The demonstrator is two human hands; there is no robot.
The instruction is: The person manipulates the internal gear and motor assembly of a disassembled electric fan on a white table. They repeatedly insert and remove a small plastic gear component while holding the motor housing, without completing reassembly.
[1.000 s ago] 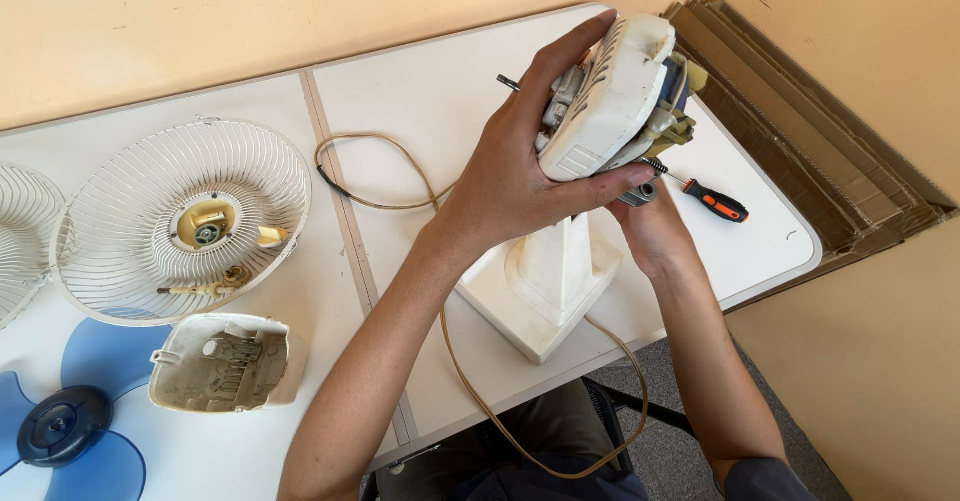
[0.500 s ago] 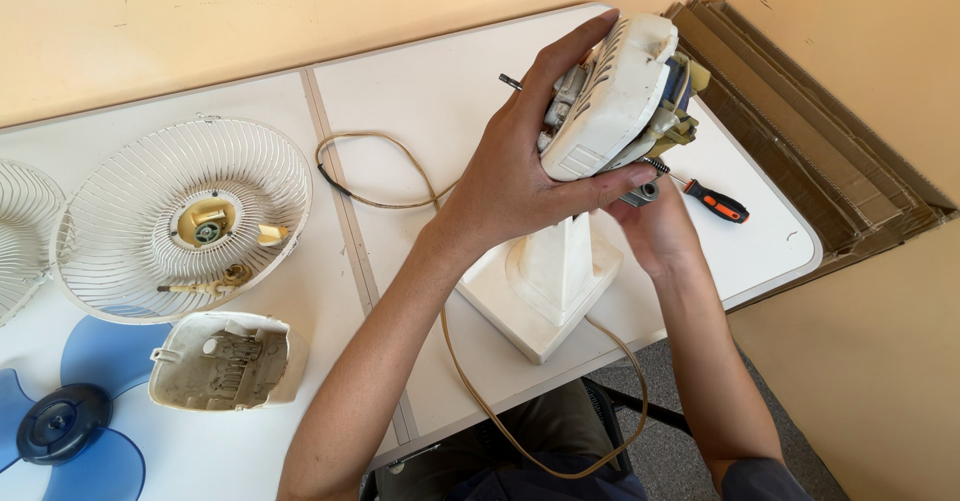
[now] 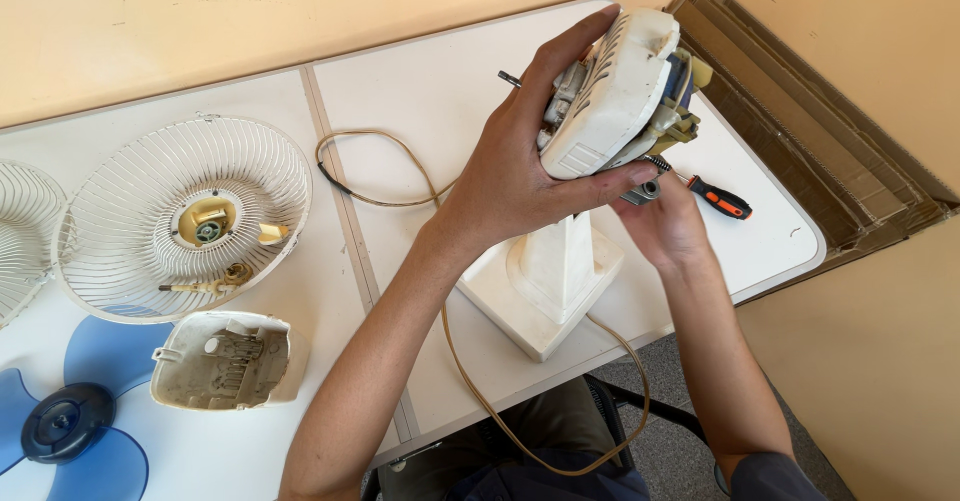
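Now, fan motor head (image 3: 612, 91): we hold it tilted above the white stand base (image 3: 548, 283), which rests at the near edge of the white table (image 3: 420, 81).
Left hand (image 3: 520, 176): our fingers are spread wide and wrapped round the cream ribbed housing, thumb pressed along its lower edge, fingertips over its top.
Right hand (image 3: 668, 229): it sits under the motor head, fingertips closed on a small grey metal part (image 3: 642, 193) at the underside; how tightly it pinches we cannot tell.
Motor shaft (image 3: 510, 79): it sticks out to the left, past our left fingers.
Screwdriver (image 3: 716, 199): orange and black handle, lying on the table just beside our right hand, not touched.
Power cord (image 3: 385, 199): brown, looping over the table behind our left wrist and hanging off the near edge.
Fan guard (image 3: 180, 216): white wire grille, lying flat, well to the left.
Rear motor cover (image 3: 225, 361): cream shell, open side up, just below the guard.
Blue fan blade (image 3: 70, 426): at the lower left corner.
Cardboard sheets (image 3: 830, 131): stacked against the wall on the right.
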